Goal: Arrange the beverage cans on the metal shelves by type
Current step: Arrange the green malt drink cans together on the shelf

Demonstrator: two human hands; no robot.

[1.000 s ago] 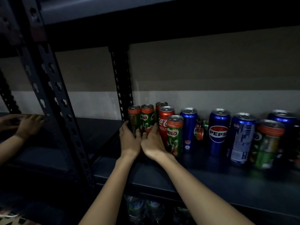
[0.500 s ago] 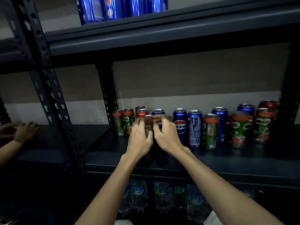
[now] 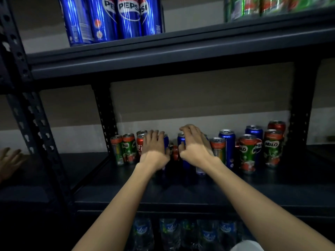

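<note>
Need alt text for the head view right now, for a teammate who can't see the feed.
Two hands reach onto the middle shelf, the left hand and right hand each closing its grip on a blue Pepsi can amid mixed Milo cans, a Coca-Cola can and more Pepsi. Sorted Pepsi cans stand on the upper shelf; water bottles sit below.

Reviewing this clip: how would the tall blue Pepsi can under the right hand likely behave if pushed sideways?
The blue Pepsi can that the right hand grips is tall and slim, so it probably tips rather than slides. Its glossy metal looks slippery. The Milo can stands close beside it, so a topple would likely knock that.
</note>
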